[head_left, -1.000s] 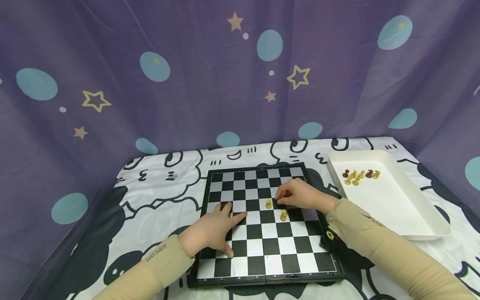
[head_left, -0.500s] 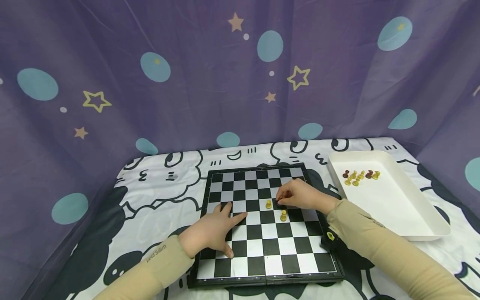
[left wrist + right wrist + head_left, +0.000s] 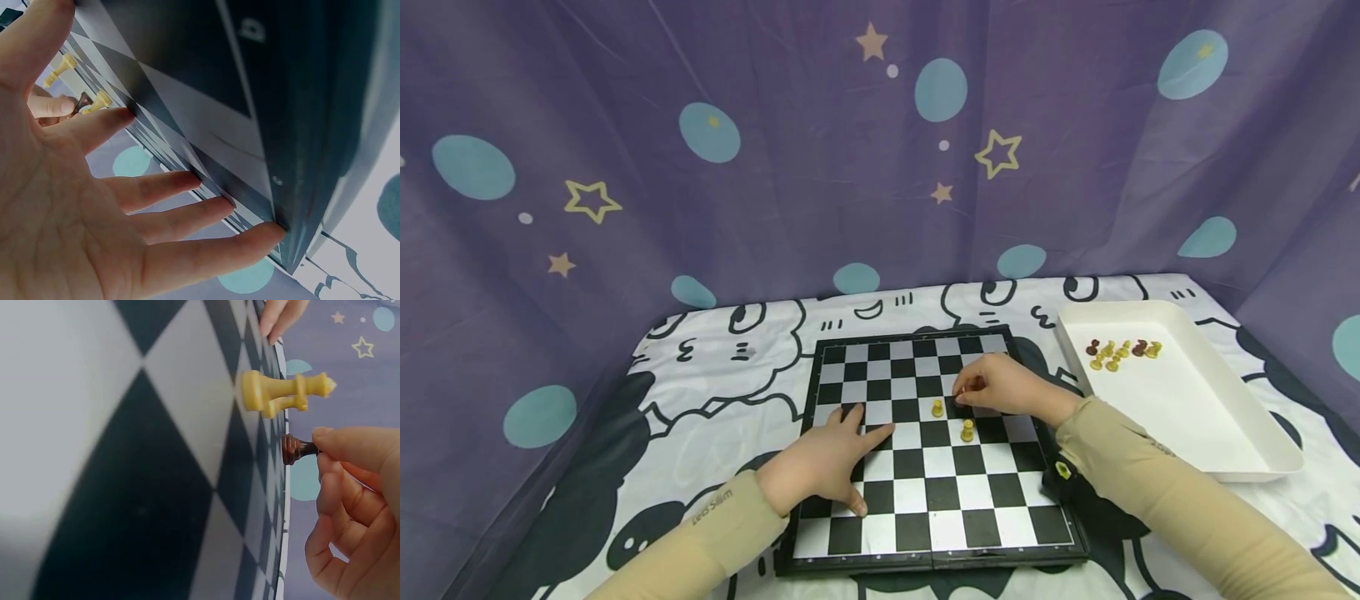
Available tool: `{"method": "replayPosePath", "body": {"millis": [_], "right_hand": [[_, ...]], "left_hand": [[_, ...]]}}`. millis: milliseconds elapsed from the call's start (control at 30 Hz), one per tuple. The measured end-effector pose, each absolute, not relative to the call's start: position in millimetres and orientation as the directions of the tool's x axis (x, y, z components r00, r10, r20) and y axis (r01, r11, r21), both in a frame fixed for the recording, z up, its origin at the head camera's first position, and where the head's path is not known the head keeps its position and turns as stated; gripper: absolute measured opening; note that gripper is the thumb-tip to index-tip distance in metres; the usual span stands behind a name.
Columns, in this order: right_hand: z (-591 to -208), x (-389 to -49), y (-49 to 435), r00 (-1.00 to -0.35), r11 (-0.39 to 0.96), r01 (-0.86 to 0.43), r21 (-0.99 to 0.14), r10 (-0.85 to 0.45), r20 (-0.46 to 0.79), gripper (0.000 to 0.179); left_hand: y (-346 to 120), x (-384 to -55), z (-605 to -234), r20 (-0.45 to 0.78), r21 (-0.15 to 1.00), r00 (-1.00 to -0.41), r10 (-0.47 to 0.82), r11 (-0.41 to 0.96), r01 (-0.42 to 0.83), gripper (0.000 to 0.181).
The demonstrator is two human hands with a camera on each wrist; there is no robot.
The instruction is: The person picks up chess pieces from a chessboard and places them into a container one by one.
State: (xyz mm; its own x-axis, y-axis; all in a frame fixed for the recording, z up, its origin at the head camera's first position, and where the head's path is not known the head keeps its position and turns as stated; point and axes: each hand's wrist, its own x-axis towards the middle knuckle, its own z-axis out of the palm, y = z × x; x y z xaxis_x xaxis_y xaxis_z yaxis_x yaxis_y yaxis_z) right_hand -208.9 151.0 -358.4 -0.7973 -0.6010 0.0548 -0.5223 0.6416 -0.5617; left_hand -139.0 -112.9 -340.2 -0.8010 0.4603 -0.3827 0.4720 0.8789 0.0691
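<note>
Head view: the chessboard (image 3: 974, 492) lies flat on a patterned cloth (image 3: 737, 354), with a white tray (image 3: 1198, 417) to its right and a purple curtain (image 3: 805, 167) behind. Two pieces stand upright on light squares, a farther yellow piece (image 3: 937, 408) and a nearer yellow piece (image 3: 967, 430), apart from each other. Just right of the farther one, the right hand (image 3: 1000, 386) is bent down over the board with fingertips drawn together; what it pinches is mostly hidden from here. The left hand (image 3: 822, 460) lies spread over the board's left side, grasping nothing. Several yellow pieces (image 3: 1112, 364) and a few dark ones (image 3: 1139, 347) are grouped in the tray.

Right wrist view: thumb and finger pinch a dark brown piece (image 3: 290, 450) by its upper part, its base toward the board. Whether the base touches the surface I cannot tell. The nearer yellow piece is the taller one, with a pointed top.

Left wrist view: the left fingers are straight and parted, fingertips at the board's edge, apparently steadying it.

As I judge it, this is an early stage of setting out pieces: two stand placed, a third is being positioned, and the group in the tray is left.
</note>
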Motion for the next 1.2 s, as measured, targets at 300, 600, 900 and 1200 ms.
{"method": "replayPosePath", "body": {"millis": [300,600,900,1200], "right_hand": [[-352,-206,153,-0.806,0.623,-0.499,-0.602,-0.589,0.058,0.008],[-354,-202,160,-0.832,0.642,-0.481,-0.597,-0.550,0.078,0.010],[-355,-196,170,-0.839,0.633,-0.451,-0.629,-0.542,0.055,0.010],[-357,-191,179,-0.856,0.649,-0.415,-0.638,-0.516,0.031,0.013]], "left_hand": [[-114,-139,-340,-0.380,0.067,-0.799,0.466,0.875,0.479,0.104],[-113,-140,-340,-0.388,0.063,-0.797,0.462,0.877,0.477,0.105],[-113,-140,-339,-0.394,0.082,-0.800,0.452,0.884,0.460,0.104],[-113,-139,-340,-0.387,0.091,-0.799,0.459,0.882,0.463,0.104]]}}
